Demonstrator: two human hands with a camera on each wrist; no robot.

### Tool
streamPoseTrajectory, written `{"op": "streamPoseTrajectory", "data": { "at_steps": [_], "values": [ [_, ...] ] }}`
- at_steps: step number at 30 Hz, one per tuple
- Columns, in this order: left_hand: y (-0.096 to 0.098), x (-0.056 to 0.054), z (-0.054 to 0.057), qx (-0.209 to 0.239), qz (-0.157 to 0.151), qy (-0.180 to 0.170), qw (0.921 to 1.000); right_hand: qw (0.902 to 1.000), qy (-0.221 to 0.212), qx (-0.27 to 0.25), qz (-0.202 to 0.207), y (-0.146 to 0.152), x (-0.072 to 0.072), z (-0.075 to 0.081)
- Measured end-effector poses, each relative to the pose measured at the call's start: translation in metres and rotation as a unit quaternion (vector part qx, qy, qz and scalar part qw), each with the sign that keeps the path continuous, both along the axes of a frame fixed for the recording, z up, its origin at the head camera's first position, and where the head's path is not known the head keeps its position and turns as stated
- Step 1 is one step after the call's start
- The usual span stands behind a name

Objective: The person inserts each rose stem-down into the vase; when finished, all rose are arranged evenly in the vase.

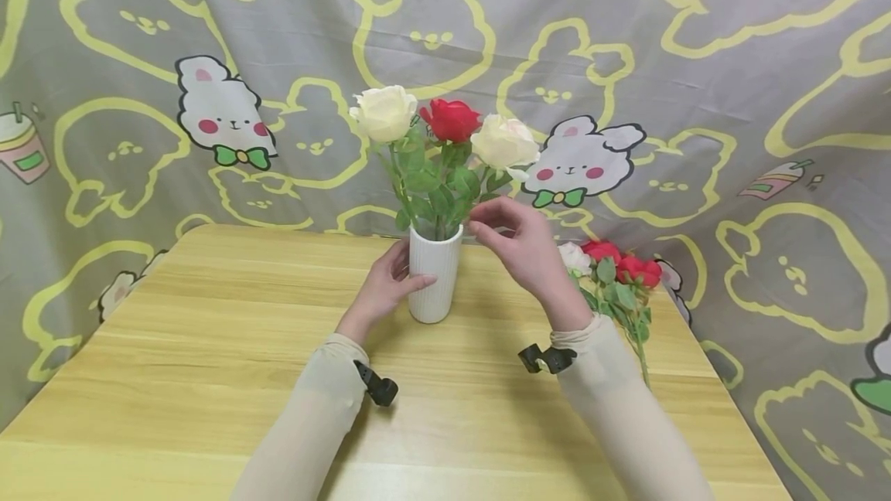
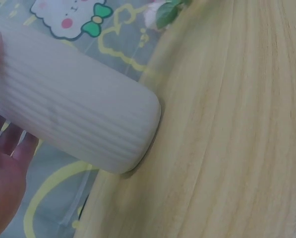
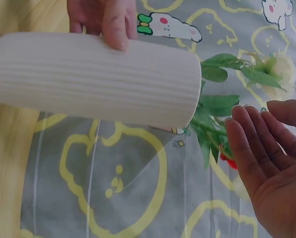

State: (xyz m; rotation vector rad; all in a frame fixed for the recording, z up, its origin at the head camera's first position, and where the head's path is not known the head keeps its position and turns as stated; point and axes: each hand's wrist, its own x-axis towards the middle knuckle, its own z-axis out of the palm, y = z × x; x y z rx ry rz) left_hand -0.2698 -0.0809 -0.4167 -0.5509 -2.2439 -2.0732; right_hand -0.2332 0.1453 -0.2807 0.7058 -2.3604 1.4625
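Observation:
A white ribbed vase (image 1: 435, 281) stands upright on the table, holding a cream rose (image 1: 384, 114) on the left, a red rose (image 1: 452, 120) in the middle and another cream rose (image 1: 504, 144) on the right. My left hand (image 1: 381, 288) grips the vase from its left side, thumb across the front and fingers partly hidden behind. Beside the rim, to the right, is my right hand (image 1: 518, 246), its fingertips close to the leaves (image 3: 217, 104). In the right wrist view its fingers (image 3: 257, 148) are loosely extended, the thumb apart, with nothing held between them.
Several more red and white roses (image 1: 636, 270) lie in a bunch on the right side of the wooden table (image 1: 244, 315), partly behind my right forearm. A grey curtain (image 1: 292, 37) with yellow outlines and cartoon rabbits hangs directly behind the table.

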Motion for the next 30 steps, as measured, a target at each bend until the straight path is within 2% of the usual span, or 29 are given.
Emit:
{"op": "streamPoseTrajectory", "data": {
  "at_steps": [11, 21, 30],
  "values": [
    [0.001, -0.001, -0.001, -0.003, 0.002, 0.007, 1.0, 0.9994, -0.03, -0.005, -0.016, 0.036, 0.002, -0.018],
    [-0.001, -0.003, -0.002, -0.006, -0.002, 0.0, 1.0, 0.9953, -0.069, 0.039, -0.055, 0.064, -0.002, -0.033],
    [0.001, -0.002, 0.0, -0.004, 0.003, 0.0, 1.0, 0.9881, -0.098, 0.065, -0.099, 0.099, 0.001, -0.048]
  ]
}}
